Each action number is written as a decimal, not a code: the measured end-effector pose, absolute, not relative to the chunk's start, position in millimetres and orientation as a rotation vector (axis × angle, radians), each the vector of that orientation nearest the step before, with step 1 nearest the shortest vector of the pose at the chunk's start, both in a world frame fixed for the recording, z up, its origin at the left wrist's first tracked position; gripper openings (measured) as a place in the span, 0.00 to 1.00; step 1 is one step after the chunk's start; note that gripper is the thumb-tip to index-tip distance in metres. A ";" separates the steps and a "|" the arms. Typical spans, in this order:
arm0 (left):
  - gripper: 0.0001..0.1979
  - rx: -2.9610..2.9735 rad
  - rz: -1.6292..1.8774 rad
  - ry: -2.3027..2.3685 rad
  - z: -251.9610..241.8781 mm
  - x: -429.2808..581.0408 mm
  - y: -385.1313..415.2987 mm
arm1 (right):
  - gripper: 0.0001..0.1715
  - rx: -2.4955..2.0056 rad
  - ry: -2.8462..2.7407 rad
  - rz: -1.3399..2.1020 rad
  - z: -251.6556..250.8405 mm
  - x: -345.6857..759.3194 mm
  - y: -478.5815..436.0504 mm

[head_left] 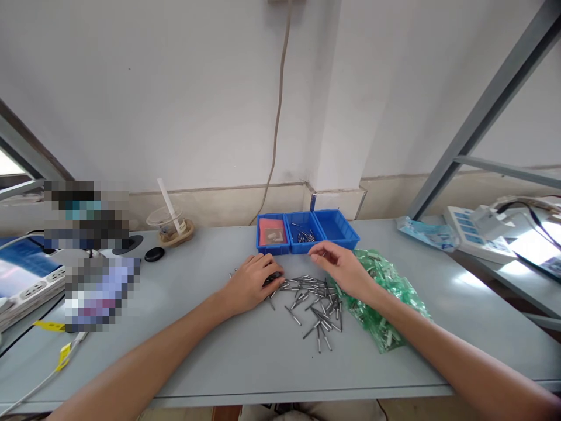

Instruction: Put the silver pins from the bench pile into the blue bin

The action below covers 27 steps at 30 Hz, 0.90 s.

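- The left hand, just left of the frame's centre, is curled around some dark pins, thumb against them.
- The right hand, right of centre, has its thumb and fingertips drawn close; I can't tell whether they pinch anything.
- The loose pins lie scattered between the hands, below the frame's centre.
- More sit in the middle blue bin, mid-frame.
- The green bag lies right of centre, partly under the right forearm.

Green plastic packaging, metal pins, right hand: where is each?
Green plastic packaging (397,277), head view: crinkled upper part.
Metal pins (323,319), head view: lower part of the pile.
Right hand (340,264), head view: its middle.
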<state>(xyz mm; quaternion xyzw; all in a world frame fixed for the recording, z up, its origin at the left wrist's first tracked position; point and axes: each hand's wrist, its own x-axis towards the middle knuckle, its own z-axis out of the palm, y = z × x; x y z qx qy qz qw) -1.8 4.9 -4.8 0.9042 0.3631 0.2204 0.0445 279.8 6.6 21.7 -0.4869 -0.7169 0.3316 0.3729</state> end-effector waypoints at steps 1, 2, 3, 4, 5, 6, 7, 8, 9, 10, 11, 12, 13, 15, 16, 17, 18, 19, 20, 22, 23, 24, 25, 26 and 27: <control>0.08 2.766 0.672 1.111 -4.7 -1.9 4.6 | 0.13 -1.243 -1.967 0.765 20.8 279.3 5.0; 0.08 2.770 0.669 1.113 -4.5 -1.9 4.4 | 0.14 -1.222 -2.093 0.687 19.8 278.7 3.4; 0.08 2.774 0.665 1.116 -4.2 -1.8 4.2 | 0.15 -1.191 -2.206 0.622 18.8 278.1 1.9; 0.08 2.777 0.662 1.121 -3.9 -1.7 4.0 | 0.17 -1.161 -2.298 0.560 17.8 277.5 0.8; 0.08 2.780 0.660 1.123 -3.6 -1.6 3.9 | 0.18 -1.138 -2.371 0.513 16.8 277.0 0.1; 0.08 2.782 0.658 1.124 -3.5 -1.6 3.9 | 0.18 -1.122 -2.424 0.481 15.8 276.6 -0.2; 0.08 2.782 0.656 1.125 -3.6 -1.5 3.9 | 0.17 -1.111 -2.459 0.467 14.8 276.5 0.0; 0.08 2.781 0.654 1.124 -3.9 -1.6 4.1 | 0.16 -1.103 -2.480 0.469 13.9 276.5 0.4; 0.08 2.780 0.654 1.123 -4.4 -1.7 4.3 | 0.14 -1.097 -2.489 0.481 12.9 276.7 1.1; 0.08 2.780 0.654 1.123 -5.1 -1.9 4.7 | 0.13 -1.089 -2.491 0.498 12.0 277.0 1.7; 0.08 2.779 0.655 1.123 -5.7 -2.1 5.0 | 0.12 -1.083 -2.489 0.513 11.1 277.4 2.4; 0.08 2.778 0.660 1.123 -6.4 -2.4 5.3 | 0.11 -1.083 -2.485 0.523 10.4 277.8 2.8; 0.08 2.777 0.664 1.122 -6.8 -2.6 5.6 | 0.11 -1.088 -2.479 0.527 9.8 278.1 3.1; 0.08 2.775 0.672 1.120 -7.0 -2.9 5.7 | 0.10 -1.101 -2.469 0.516 9.3 278.6 3.2; 0.08 2.775 0.673 1.119 -6.8 -2.9 5.7 | 0.09 -1.107 -2.465 0.500 9.3 278.8 3.1; 0.08 2.775 0.672 1.118 -6.5 -2.9 5.5 | 0.09 -1.111 -2.461 0.480 9.4 279.0 2.9; 0.08 2.776 0.671 1.118 -6.0 -2.8 5.3 | 0.09 -1.114 -2.460 0.461 9.6 279.2 2.9; 0.07 2.776 0.670 1.119 -5.6 -2.7 5.2 | 0.09 -1.116 -2.459 0.446 9.7 279.4 2.9; 0.07 2.777 0.669 1.120 -5.3 -2.5 5.0 | 0.10 -1.120 -2.458 0.437 9.9 279.6 3.0; 0.07 2.778 0.667 1.120 -5.0 -2.2 5.0 | 0.10 -1.129 -2.456 0.439 10.2 280.0 3.2; 0.07 2.780 0.666 1.121 -5.0 -2.0 5.0 | 0.10 -1.134 -2.455 0.445 10.4 280.0 3.2; 0.08 2.782 0.666 1.121 -5.2 -1.9 5.1 | 0.10 -1.141 -2.452 0.450 10.8 280.0 3.0; 0.08 2.786 0.666 1.121 -5.4 -1.8 5.2 | 0.10 -1.148 -2.450 0.453 11.4 279.8 2.6; 0.08 2.789 0.668 1.121 -5.7 -1.8 5.3 | 0.10 -1.153 -2.447 0.453 12.2 279.5 2.0; 0.08 2.792 0.670 1.122 -5.9 -1.8 5.4 | 0.11 -1.156 -2.446 0.451 13.2 279.1 1.2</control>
